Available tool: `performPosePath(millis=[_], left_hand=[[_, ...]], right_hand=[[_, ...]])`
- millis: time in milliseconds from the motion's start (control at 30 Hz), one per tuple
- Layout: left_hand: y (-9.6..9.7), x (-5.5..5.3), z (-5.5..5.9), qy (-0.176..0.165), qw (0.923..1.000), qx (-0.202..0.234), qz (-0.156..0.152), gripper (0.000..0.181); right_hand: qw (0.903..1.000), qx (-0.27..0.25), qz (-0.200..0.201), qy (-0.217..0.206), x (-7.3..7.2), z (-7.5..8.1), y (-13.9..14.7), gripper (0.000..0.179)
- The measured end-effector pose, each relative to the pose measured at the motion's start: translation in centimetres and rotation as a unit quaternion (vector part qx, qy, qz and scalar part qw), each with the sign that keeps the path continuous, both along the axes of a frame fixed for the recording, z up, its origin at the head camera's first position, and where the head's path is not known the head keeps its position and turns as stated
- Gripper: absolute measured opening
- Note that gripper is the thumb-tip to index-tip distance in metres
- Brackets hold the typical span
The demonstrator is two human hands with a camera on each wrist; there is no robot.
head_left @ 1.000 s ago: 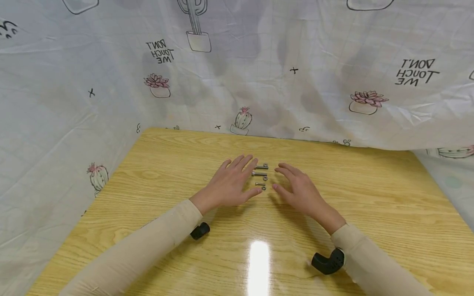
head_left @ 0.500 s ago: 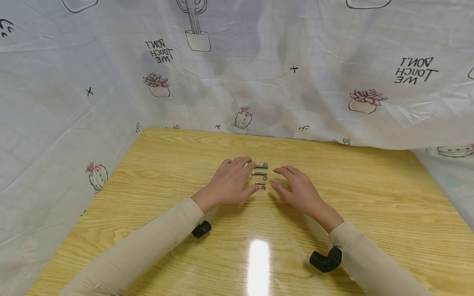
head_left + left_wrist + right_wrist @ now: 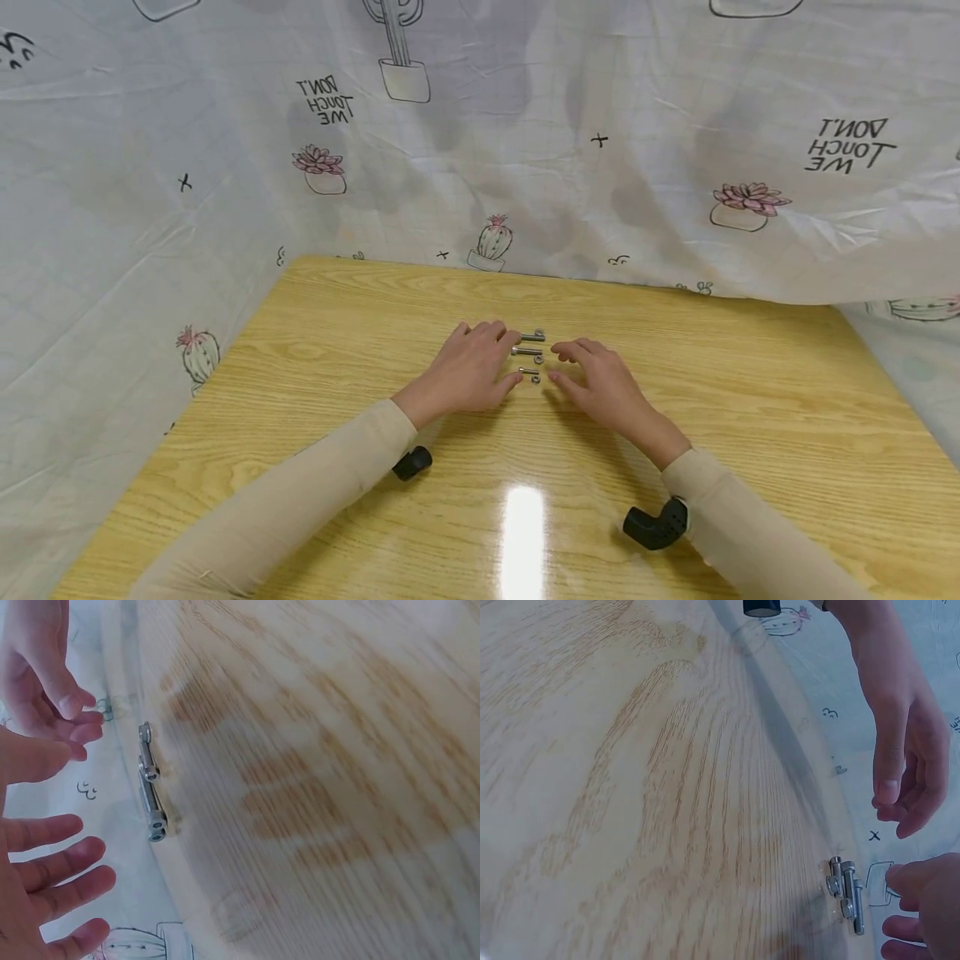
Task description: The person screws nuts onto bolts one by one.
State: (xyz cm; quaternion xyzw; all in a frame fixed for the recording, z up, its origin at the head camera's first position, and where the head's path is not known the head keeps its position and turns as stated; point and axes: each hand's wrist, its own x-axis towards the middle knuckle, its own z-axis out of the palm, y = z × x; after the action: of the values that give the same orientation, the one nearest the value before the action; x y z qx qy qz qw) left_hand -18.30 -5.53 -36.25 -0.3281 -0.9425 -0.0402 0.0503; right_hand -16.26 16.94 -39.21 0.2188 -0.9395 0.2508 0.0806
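Three metal bolts lie in a short column on the wooden table: a far bolt [image 3: 532, 337], a middle bolt [image 3: 528, 352] and a small near bolt [image 3: 528, 372]. Beside them are small hex nuts, among them a middle nut [image 3: 539, 360] and a near nut [image 3: 536, 380]. My left hand [image 3: 468, 367] hovers just left of the column with fingers loosely bent, its fingertips near the bolt heads. From the right, my right hand [image 3: 603, 385] faces it, thumb and fingers apart and nothing between them. In the left wrist view, the bolts [image 3: 152, 795] sit apart from both hands.
The wood-grain table [image 3: 375, 517] extends around the hands. A white cloth [image 3: 480, 167] printed with cacti hangs behind it and at the sides. Black wrist-worn pieces, one on the right forearm [image 3: 656, 525], hang under both sleeves.
My left hand's fingers have bent more, and its thumb has drawn back slightly to the left. The right hand has shifted slightly left. The bolts and nuts stay in place.
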Motion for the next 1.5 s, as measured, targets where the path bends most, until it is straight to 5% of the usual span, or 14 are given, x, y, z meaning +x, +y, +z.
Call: performPosePath(millis=[767,1500], left_hand=[[0.7,-0.4,-0.3,-0.059,0.9982,0.009,0.004,0.031],[1.0,-1.0,-0.9,-0.077,0.997,0.003,0.005,0.02]], right_hand=[[0.9999,-0.004,0.009,0.01,-0.4,-0.6,-0.6,0.023],[1.0,-0.005,0.004,0.0,-0.7,-1.1,-0.9,0.013]])
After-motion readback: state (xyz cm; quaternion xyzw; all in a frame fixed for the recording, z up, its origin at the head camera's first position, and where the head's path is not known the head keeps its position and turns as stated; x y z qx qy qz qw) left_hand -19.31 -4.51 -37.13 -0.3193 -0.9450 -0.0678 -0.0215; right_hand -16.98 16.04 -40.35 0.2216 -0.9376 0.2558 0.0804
